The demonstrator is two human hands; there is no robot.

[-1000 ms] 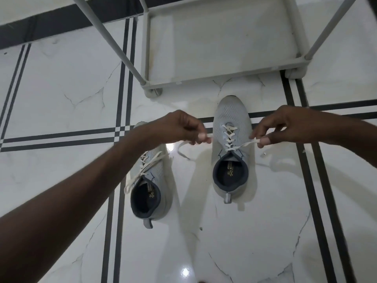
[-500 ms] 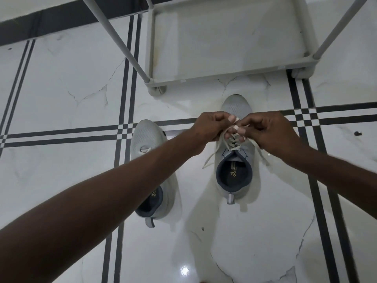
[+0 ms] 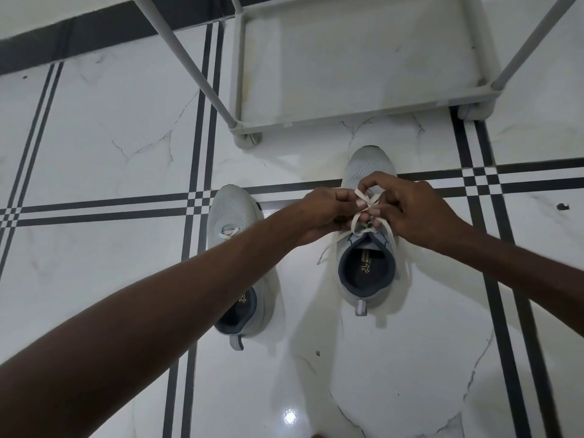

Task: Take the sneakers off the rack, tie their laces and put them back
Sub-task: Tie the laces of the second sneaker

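Observation:
Two light grey sneakers with dark collars stand on the floor, toes toward the rack. Over the right sneaker [image 3: 368,165] my left hand [image 3: 325,213] and my right hand [image 3: 410,210] meet, each pinching part of its cream laces [image 3: 366,202], which cross between my fingers. Loose lace ends trail down both sides of its opening. The left sneaker [image 3: 232,210] lies under my left forearm; only its toe, one lace stretch and heel show.
The grey shoe rack [image 3: 363,116] stands just beyond the sneakers, its bottom shelf bare and its slanted poles rising left and right. The floor is glossy white marble with dark stripe lines. A small dark speck [image 3: 562,206] lies at the right.
My hands, first pulling the lace ends apart to the sides, came together over the right sneaker's tongue and now hold the laces crossed. The view shifted slightly.

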